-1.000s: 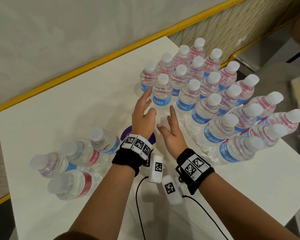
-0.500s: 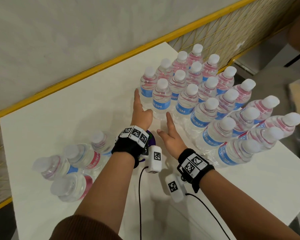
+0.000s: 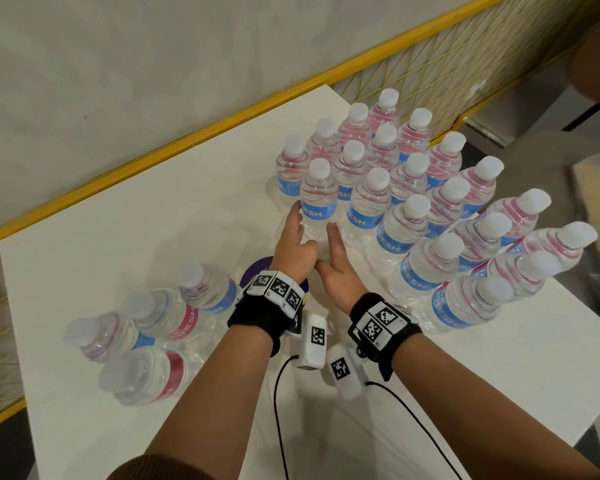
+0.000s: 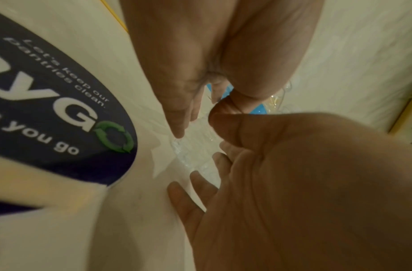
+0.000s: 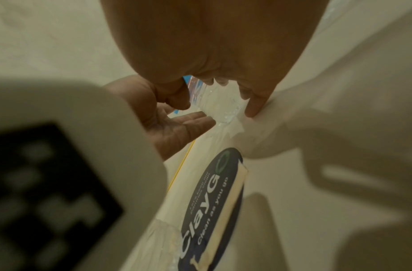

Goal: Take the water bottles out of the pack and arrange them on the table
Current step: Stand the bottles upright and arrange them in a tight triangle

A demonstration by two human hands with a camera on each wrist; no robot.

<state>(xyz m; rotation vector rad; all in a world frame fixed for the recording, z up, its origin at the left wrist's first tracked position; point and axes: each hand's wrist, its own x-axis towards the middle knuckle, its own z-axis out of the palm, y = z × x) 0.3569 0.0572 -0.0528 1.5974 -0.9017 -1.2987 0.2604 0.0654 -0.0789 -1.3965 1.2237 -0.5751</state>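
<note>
A block of several upright water bottles (image 3: 430,202) with white caps and blue or pink labels stands on the right of the white table (image 3: 118,237), with wrinkled clear film round its base. My left hand (image 3: 293,237) and right hand (image 3: 333,258) reach side by side to the base of the block's nearest-left bottle (image 3: 317,199). The left fingers lie along its left side and the right forefinger along its right. In the wrist views the left hand (image 4: 200,91) and right hand (image 5: 223,82) hover at clear crinkled plastic (image 5: 221,108), gripping nothing.
Several loose bottles (image 3: 160,317) stand in a cluster at the table's near left. A round purple sticker (image 3: 257,271) lies under my left wrist. A yellow rail (image 3: 153,161) and wire mesh (image 3: 465,64) border the far side. The table's right edge (image 3: 586,306) runs close behind the block.
Both hands have moved forward and closer together, down to the base of the nearest-left bottle. The left fingers, spread a second ago, now lie along the bottle.
</note>
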